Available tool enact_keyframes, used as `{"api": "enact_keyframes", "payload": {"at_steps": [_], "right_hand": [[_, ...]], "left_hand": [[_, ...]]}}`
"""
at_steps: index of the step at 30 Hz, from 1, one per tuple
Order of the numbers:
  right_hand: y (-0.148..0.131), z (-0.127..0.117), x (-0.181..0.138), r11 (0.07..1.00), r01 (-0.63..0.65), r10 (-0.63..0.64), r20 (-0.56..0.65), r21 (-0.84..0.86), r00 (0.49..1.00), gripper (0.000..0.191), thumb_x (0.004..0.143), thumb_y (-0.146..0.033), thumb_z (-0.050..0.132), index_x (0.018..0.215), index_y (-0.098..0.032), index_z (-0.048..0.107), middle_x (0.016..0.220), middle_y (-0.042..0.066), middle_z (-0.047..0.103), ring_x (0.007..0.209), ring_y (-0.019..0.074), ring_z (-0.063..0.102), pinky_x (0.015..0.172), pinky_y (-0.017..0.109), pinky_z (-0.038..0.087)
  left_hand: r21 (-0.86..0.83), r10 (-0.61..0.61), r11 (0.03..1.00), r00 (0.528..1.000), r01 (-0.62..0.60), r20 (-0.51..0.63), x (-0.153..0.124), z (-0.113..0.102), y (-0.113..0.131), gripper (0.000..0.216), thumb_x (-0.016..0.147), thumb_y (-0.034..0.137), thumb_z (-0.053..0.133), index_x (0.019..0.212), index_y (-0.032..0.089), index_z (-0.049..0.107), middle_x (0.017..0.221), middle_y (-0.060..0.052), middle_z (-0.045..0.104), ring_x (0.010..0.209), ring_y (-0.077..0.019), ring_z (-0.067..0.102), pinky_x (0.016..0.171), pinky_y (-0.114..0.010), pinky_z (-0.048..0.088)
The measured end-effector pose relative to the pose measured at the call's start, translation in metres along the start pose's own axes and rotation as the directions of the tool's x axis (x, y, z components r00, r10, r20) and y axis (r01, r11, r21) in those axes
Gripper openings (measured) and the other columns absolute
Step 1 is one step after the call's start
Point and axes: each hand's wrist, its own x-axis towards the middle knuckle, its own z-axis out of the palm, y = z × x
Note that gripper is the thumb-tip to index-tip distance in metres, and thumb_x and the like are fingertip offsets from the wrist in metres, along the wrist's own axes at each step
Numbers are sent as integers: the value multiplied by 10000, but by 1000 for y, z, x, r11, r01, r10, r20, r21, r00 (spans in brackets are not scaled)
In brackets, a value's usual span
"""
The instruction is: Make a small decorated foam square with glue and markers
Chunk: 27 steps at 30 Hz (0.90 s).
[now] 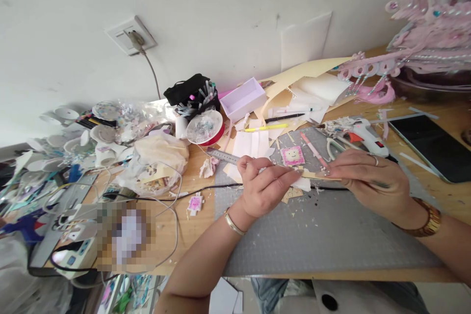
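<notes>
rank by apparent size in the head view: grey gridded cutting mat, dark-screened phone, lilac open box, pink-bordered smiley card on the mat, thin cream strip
1. Grey gridded cutting mat
2. Dark-screened phone
3. Lilac open box
4. Pink-bordered smiley card
Unranked: thin cream strip, partly covered by fingers

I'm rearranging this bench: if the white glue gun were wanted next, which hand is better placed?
Probably the right hand: it is close to the white glue gun, while the left hand is farther off, near the ruler. Both hands appear to hold the pale strip, though.
</notes>
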Motion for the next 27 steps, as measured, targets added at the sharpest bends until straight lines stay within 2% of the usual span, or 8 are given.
{"api": "enact_keyframes", "payload": {"at_steps": [11,21,27], "right_hand": [[1,-1,0,1000,9,-10,26,30,1000,262,831,21,626,918,-201,735,797,39,763,737,143,720,734,281,590],[1,-1,1,998,-29,27,28,55,999,331,836,-23,649,996,-282,778,805,5,778,728,159,729,724,307,608],[0,-3,4,999,18,-20,41,48,999,348,818,8,645,1000,-263,765,782,10,772,701,161,727,699,299,605]], "left_hand": [[-25,28,999,1000,-28,-7,-1,-1,0,167,931,141,654,1043,251,711,837,25,765,870,-178,531,853,-391,319],[-1,44,999,999,-44,-30,-1,1,-1,195,919,146,676,1038,295,719,822,37,744,850,-168,539,870,-386,324],[-35,58,998,998,-59,-23,-2,0,-2,226,878,147,722,1059,283,723,833,27,739,868,-175,539,878,-391,323]]}}
